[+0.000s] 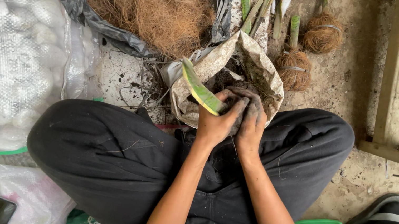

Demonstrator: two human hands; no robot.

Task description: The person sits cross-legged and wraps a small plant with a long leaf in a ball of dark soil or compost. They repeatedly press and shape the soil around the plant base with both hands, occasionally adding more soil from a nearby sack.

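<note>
both hands, left hand (216, 122) and right hand (252, 121), clasp a soil clump with leaf (200, 91) at the bag (264, 74) rim.

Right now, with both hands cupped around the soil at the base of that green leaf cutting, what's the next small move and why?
Probably reach for the coconut fibre pile and wrap some on. The left hand and right hand press a bare soil clump on the leaf cutting, while two finished balls already wear fibre.

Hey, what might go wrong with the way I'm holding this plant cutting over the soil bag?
Both hands, left hand and right hand, squeeze a soil clump around the green leaf cutting; the leaf may snap. Loose soil could miss the paper bag and land on the black trousers.
</note>
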